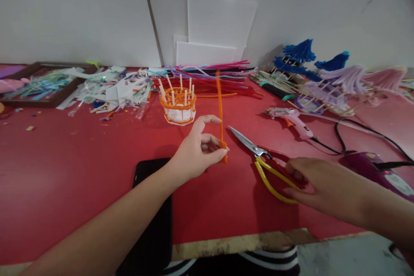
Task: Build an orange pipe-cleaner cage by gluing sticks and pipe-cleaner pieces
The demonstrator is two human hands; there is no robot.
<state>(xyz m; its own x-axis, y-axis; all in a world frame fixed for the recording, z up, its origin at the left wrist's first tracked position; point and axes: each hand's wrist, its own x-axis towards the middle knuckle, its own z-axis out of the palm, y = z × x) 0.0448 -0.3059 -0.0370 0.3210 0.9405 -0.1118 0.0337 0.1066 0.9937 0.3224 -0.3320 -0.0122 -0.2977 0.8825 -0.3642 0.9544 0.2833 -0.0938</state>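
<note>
An orange pipe cleaner (220, 114) stands upright in my left hand (202, 146), pinched between thumb and fingers near its thicker, bent lower end. On the right, my right hand (318, 183) has its fingers around the handles of the scissors (258, 152), one handle red and the other yellow. The blades point away to the left, slightly parted, just right of the pipe cleaner. Behind my left hand sits a small round frame (179, 102) of orange pipe cleaner and white sticks, with several sticks poking up from it.
A pink glue gun (291, 120) with a black cord lies at right. Pipe cleaners (207, 78) and white scraps (119, 92) line the back. Blue and lilac roofed models (336, 79) stand back right. A black phone (152, 224) overlaps the front edge. A purple device (371, 168) sits far right.
</note>
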